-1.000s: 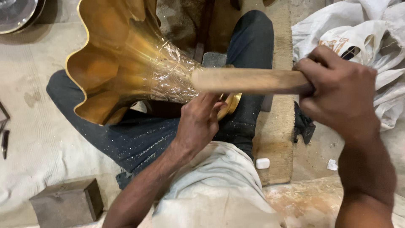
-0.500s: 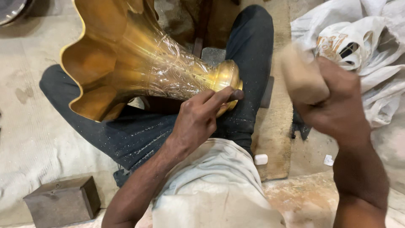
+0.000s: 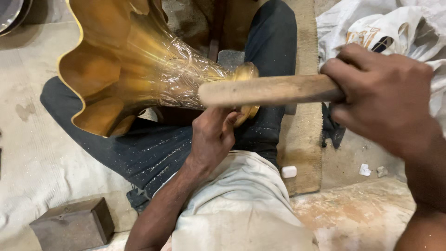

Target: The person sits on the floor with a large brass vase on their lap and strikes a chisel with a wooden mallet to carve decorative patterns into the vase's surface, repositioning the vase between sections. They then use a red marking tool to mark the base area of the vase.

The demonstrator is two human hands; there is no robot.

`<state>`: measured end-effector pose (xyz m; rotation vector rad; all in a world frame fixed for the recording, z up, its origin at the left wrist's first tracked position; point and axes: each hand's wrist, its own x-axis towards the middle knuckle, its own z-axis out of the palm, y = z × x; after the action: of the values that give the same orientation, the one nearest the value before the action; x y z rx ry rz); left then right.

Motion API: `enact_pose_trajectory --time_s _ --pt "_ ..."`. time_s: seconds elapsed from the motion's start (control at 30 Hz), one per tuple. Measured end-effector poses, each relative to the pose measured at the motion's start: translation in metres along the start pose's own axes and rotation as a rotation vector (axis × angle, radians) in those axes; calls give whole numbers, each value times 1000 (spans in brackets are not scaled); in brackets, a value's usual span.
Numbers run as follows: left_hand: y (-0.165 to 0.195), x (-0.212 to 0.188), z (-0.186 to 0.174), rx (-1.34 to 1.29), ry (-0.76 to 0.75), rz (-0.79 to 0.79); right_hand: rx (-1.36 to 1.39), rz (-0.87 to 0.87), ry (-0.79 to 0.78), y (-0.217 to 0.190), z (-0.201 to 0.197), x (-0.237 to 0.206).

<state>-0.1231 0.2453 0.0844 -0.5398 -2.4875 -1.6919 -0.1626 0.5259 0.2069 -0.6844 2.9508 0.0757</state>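
Right hand (image 3: 378, 95) at three o'clock grips long brown wooden stick (image 3: 269, 90), back down across shiny gold fluted metal vase (image 3: 139, 69) after lifting away. Left hand (image 3: 213, 137) still steadies vase neck on lap. Tapping goes on.

One fluted brass vase (image 3: 139, 69), one wooden mallet (image 3: 269, 89), one small metal box (image 3: 72, 225), two hands, one crumpled white sack (image 3: 395, 28).

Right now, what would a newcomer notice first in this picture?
A large brass vase with a wavy flared rim lies across the person's lap, upper left. The left hand grips its narrow neck, and the right hand holds a wooden stick over it.
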Motion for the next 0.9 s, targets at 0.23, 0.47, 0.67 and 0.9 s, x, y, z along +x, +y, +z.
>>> enact_pose_trajectory --time_s 0.23,0.47,0.67,0.9 --pt "-5 -2 -6 59 -76 46 261 14 181 -11 11 -9" --pt "-9 -8 -1 26 -43 32 553 -9 132 -14 10 -12" --pt "-8 -16 3 20 36 -10 367 -57 181 -13 0 9" --pt "-15 -17 -1 3 -16 -2 272 -74 124 -15 -23 9"
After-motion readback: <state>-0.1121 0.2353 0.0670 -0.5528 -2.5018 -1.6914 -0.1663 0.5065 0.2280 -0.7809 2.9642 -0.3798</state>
